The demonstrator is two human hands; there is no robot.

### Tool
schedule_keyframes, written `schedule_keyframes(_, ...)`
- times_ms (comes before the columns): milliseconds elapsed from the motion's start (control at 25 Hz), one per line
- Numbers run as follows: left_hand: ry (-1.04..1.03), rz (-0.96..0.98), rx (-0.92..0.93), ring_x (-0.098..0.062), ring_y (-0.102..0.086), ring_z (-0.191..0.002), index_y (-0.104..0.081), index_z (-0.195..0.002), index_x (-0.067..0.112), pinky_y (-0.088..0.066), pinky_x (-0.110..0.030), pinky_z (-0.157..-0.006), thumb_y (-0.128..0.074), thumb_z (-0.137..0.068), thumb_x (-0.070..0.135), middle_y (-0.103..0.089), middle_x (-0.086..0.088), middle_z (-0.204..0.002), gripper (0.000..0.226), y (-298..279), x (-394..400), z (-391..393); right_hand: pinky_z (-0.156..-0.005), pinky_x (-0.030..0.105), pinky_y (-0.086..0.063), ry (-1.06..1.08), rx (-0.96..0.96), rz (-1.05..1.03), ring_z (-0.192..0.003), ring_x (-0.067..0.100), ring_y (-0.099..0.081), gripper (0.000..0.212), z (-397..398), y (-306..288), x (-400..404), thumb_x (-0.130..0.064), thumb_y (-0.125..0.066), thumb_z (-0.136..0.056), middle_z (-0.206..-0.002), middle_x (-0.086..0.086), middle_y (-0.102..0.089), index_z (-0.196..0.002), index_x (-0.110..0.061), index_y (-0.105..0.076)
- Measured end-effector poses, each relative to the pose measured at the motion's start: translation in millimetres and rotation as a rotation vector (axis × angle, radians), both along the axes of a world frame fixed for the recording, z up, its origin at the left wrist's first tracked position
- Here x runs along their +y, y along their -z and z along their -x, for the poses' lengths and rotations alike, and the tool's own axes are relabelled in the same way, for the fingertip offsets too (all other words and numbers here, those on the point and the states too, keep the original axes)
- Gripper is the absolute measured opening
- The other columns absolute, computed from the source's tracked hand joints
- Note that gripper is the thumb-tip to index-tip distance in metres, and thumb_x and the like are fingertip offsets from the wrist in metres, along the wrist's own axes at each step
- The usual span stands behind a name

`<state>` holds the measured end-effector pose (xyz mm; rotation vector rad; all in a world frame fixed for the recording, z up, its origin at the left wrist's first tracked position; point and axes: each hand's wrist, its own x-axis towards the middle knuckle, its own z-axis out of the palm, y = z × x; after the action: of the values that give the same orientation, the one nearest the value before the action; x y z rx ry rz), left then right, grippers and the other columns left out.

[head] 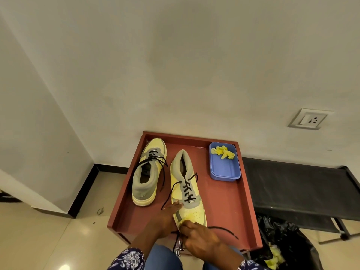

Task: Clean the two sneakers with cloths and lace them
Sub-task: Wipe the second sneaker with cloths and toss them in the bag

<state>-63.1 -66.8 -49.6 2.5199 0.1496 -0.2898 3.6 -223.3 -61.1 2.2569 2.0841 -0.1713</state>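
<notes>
Nearest, two patterned blue sleeves lead to both hands at the front edge of a reddish-brown tray with low raised walls. The right hand has its fingers curled at the toe tip of the near sneaker, seemingly pinching a bit of yellow cloth against it; how firmly it holds is hard to tell. The left hand lies along the shoe's left flank, fingers fairly straight, fingertips touching the side by the lowest eyelets. The shoe is pale yellow with perforated toe, grey suede-like panels and a padded grey collar, toe towards the person. Its thin black lace is threaded partway, loose ends trailing over the tray floor beside both hands. A small shiny metal handle shows below the tray front. Farther left stands the second sneaker, heel towards the person, laced. At the far right corner sits a blue rounded plastic box holding crumpled yellow cloths.
</notes>
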Motion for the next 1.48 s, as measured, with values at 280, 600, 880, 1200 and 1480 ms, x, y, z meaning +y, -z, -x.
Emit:
schedule_keyframes(280,-0.065,0.008,0.079,-0.021,-0.027,-0.138,-0.036,-0.140,0.011,-0.027,-0.011,-0.102,-0.047,-0.095,0.019,-0.033,0.002,-0.144,0.047,-20.2,-4.4,-11.1,-0.072,0.019,-0.051,-0.086,-0.087,0.215,-0.090,0.014,-0.063,0.025,17.4,-8.8,31.0,-0.046,-0.072,-0.063,-0.089,-0.009,-0.072,-0.079,-0.027,-0.077)
schedule_keyframes(600,-0.040,-0.027,0.207,-0.020,0.002,-0.146,0.007,-0.145,0.007,-0.001,-0.024,-0.115,-0.036,-0.091,-0.006,0.009,-0.007,-0.156,0.070,-7.3,3.9,-1.1,-0.050,0.015,-0.047,0.006,-0.126,0.065,-0.067,0.006,-0.057,0.039,-4.1,-4.3,-31.7,-0.032,-0.035,-0.070,-0.069,-0.017,-0.063,-0.056,-0.027,-0.071)
schedule_keyframes(880,-0.021,-0.046,0.295,-0.023,0.005,-0.145,0.007,-0.147,0.021,-0.012,-0.040,-0.118,-0.037,-0.088,-0.008,0.012,0.004,-0.156,0.079,1.5,4.4,-0.2,-0.068,0.006,-0.044,0.374,0.392,-0.152,-0.083,0.009,-0.064,0.024,-40.1,-16.5,-45.6,-0.008,-0.070,-0.065,-0.091,-0.005,-0.068,-0.085,-0.020,-0.075)
schedule_keyframes(1200,-0.051,-0.073,0.390,-0.022,-0.002,-0.145,0.003,-0.148,0.016,-0.019,-0.050,-0.115,-0.038,-0.094,0.012,0.009,-0.001,-0.157,0.068,-11.2,-11.0,-12.6,-0.086,0.028,-0.053,1.322,0.954,-0.473,-0.088,0.017,-0.064,0.042,-41.3,-23.8,-11.3,0.014,-0.054,-0.074,-0.080,-0.007,-0.067,-0.069,-0.027,-0.066)
schedule_keyframes(1480,-0.135,-0.052,0.332,-0.027,-0.017,-0.143,-0.001,-0.147,0.005,-0.022,-0.030,-0.114,-0.040,-0.095,0.027,0.004,-0.016,-0.156,0.069,-11.3,-27.2,-20.2,-0.092,0.030,-0.044,1.509,0.798,-0.434,-0.110,0.029,-0.054,0.036,3.0,-28.8,-0.8,0.007,-0.051,-0.082,-0.119,0.013,-0.055,-0.115,-0.005,-0.058)
